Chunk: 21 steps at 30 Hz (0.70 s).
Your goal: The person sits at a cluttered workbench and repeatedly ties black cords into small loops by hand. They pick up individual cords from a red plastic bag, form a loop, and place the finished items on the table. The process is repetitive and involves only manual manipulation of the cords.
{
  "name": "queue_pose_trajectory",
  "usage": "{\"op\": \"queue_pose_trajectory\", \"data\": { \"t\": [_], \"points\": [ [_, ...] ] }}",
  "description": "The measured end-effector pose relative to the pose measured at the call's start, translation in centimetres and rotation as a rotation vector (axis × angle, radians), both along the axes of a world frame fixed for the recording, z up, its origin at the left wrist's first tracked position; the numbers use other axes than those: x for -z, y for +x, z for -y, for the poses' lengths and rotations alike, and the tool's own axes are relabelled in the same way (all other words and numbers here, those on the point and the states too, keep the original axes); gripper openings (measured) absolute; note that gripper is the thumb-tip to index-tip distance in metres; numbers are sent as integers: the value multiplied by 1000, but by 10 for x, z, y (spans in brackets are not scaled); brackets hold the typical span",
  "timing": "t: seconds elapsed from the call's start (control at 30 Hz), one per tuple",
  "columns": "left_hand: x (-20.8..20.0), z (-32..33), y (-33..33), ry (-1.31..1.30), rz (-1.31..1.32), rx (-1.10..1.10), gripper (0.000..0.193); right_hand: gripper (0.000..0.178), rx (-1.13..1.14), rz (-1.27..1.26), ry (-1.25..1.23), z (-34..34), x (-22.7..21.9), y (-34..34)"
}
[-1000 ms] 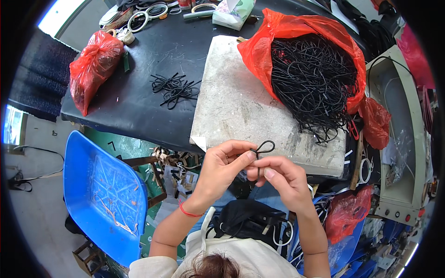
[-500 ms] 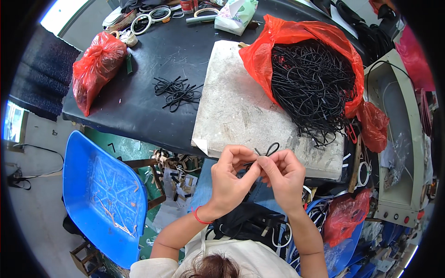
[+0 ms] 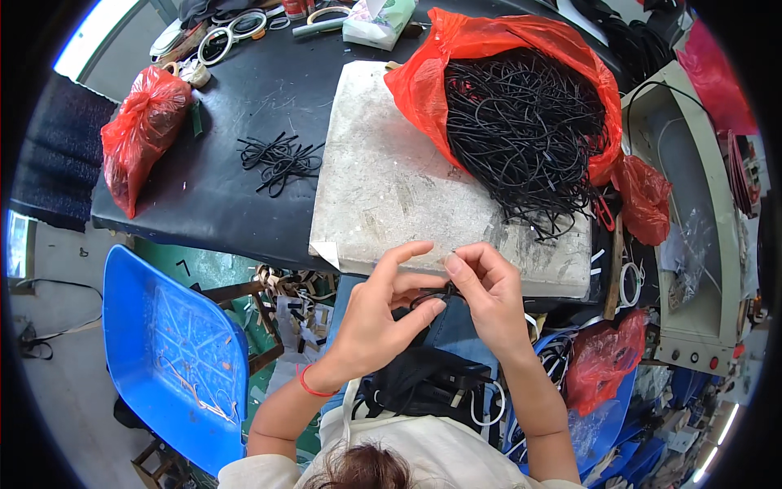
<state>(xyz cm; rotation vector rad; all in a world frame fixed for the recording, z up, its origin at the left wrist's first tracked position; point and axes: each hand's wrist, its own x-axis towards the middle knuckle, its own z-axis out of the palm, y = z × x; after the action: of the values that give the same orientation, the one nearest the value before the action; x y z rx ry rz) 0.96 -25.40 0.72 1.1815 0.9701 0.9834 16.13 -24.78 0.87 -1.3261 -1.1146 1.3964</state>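
Note:
A thin black cord (image 3: 425, 297) runs between my two hands above the near edge of a pale, stained board. My left hand (image 3: 376, 306) has the cord between thumb and middle finger, its index finger stretched out above. Thumb and forefinger of my right hand (image 3: 487, 297) are pressed together by the cord; its end there is mostly hidden by the fingers. Beyond the hands, a large heap of similar black cords (image 3: 525, 138) spills from an open red plastic bag (image 3: 415, 81) onto the board (image 3: 383, 204). A small bunch of black cords (image 3: 281, 161) lies to its left.
The board rests on a black-covered table (image 3: 244, 106). A tied red bag (image 3: 142, 130) sits far left, with tape rolls (image 3: 216, 46) and a tissue pack (image 3: 379, 22) at the back. Left below stands a blue tub (image 3: 175, 342); a beige machine housing (image 3: 688, 212) stands right.
The small loop that stood up between my fingers is gone from there. My left fingers have spread and dropped slightly from the right hand's pinch. The whole view has shifted a little.

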Motion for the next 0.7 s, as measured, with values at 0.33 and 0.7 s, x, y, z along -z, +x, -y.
{"op": "queue_pose_trajectory", "data": {
  "t": [0.33, 0.7],
  "points": [
    [7, 1, 4, -174, 38, 128, 20, 15, 14, -44, 87, 2, -2, 0],
    [-1, 4, 13, 79, -133, 193, 19, 14, 206, 85, 169, 3, 0, 2]
  ]
}}
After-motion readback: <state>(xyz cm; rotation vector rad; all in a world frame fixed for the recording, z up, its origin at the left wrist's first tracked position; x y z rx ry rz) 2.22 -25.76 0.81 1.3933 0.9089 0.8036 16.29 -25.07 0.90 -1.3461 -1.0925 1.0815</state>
